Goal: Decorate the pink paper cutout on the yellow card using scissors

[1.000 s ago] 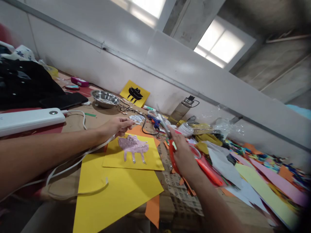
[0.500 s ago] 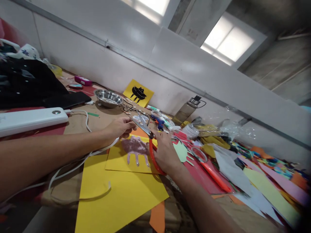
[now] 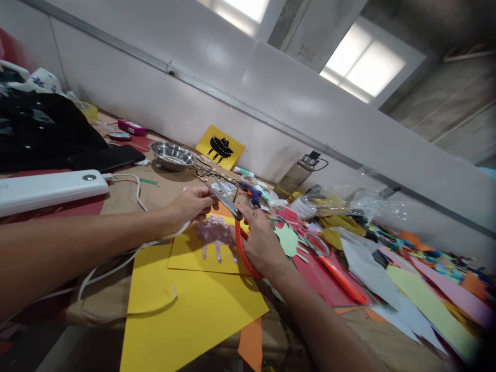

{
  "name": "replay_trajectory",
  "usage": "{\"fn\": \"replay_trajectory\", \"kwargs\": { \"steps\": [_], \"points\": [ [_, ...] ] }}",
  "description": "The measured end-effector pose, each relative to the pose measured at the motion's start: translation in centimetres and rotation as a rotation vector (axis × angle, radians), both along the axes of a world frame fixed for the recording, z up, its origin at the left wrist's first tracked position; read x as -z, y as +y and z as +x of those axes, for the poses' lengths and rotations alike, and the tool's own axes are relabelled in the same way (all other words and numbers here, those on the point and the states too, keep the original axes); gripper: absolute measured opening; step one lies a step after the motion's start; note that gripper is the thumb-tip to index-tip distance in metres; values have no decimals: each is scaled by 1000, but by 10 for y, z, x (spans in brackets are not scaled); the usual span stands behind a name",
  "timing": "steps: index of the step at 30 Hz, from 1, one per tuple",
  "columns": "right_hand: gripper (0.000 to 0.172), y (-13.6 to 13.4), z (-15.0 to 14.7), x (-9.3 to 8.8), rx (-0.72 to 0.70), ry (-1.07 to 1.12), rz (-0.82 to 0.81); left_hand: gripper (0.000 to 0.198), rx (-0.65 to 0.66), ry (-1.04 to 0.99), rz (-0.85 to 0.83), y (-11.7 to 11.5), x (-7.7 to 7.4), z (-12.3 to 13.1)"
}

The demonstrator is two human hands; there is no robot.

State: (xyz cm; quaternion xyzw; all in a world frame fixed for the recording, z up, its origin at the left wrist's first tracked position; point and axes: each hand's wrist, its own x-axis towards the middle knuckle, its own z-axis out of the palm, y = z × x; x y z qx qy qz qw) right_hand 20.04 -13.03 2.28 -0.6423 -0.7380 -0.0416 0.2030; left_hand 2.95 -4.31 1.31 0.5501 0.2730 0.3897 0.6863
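My right hand [image 3: 261, 240] grips a pair of scissors [image 3: 239, 240] by its orange-red handles. Its metal blades point up and left, toward my left hand [image 3: 196, 206]. The fingers of that hand are pinched together by the blade tips; whatever they hold is too small or hidden. Below both hands lies a yellow card [image 3: 186, 261] bearing a shiny pinkish-purple jellyfish-like shape [image 3: 215, 237]. A larger yellow sheet [image 3: 186, 325] extends under it toward me. Just beyond the blades is a small white patterned piece [image 3: 221, 189], partly covered.
A steel bowl [image 3: 172, 156], a yellow card with a black shape [image 3: 220, 147] and a bottle [image 3: 296, 175] stand at the back. A white power strip [image 3: 50, 191] with a cable lies left. Right are a pale green cutout [image 3: 287, 240], a red-handled tool [image 3: 343, 279] and paper scraps.
My right hand and the scissors have shifted slightly left, closer to my left hand. My left hand stays nearly in place, still pinched.
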Motion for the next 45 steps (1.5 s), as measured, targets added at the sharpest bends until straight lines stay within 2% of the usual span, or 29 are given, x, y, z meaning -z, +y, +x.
{"fn": "replay_trajectory", "kwargs": {
  "steps": [13,23,29,36,45],
  "points": [
    [45,0,5,5,-3,-7,-29,23,26,14,58,3,5,0],
    [43,-8,10,1,20,-104,-43,17,32,348,296,14,1,-2],
    [36,-10,13,3,-81,17,-72,22,79,291,298,14,2,-3],
    [40,-11,13,6,-16,-52,-24,25,106,183,175,14,10,1],
    [40,-13,17,6,16,-94,5,15,102,304,301,11,-3,-2]
  ]
}}
